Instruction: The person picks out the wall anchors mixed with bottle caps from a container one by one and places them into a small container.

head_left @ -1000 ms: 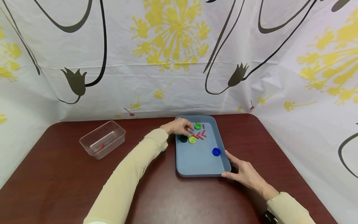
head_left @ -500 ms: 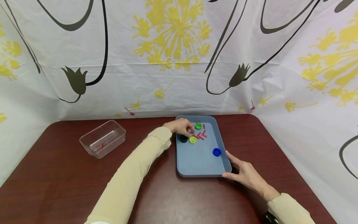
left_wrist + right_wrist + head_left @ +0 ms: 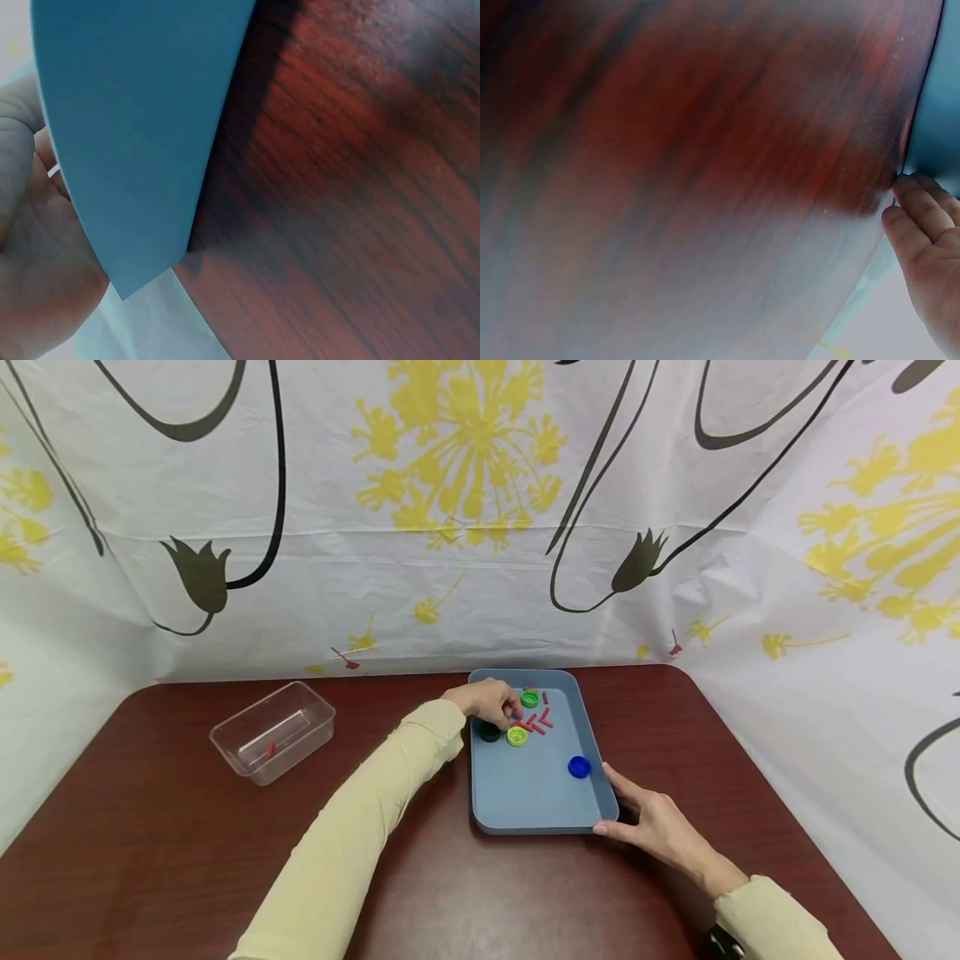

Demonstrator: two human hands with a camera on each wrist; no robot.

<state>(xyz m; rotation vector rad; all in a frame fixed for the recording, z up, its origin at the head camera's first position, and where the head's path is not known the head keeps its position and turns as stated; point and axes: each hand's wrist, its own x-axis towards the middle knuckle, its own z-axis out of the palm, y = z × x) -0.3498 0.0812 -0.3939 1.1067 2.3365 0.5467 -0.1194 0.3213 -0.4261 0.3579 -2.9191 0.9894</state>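
A blue-grey tray (image 3: 536,793) holds several small red sticks (image 3: 538,727), with a green cap (image 3: 529,698), a yellow-green cap (image 3: 517,737), a black cap (image 3: 490,732) and a blue cap (image 3: 579,767). My left hand (image 3: 486,700) reaches over the tray's left rim, fingers bent down, tips right at the leftmost red stick; I cannot tell whether they pinch it. In the left wrist view, the tray's outer wall (image 3: 135,150) partly hides this hand. My right hand (image 3: 663,831) rests against the tray's near right corner, thumb at the front edge, fairly straight fingers along the right side.
A clear plastic box (image 3: 300,747) stands on the dark red-brown table (image 3: 420,877) to the left, with red bits (image 3: 271,748) inside. A patterned white curtain (image 3: 420,610) hangs behind the table and at both sides.
My left fingertips have drawn closer together and lower over the red sticks, and the left forearm has shifted slightly right. The right hand and tray have stayed in place.
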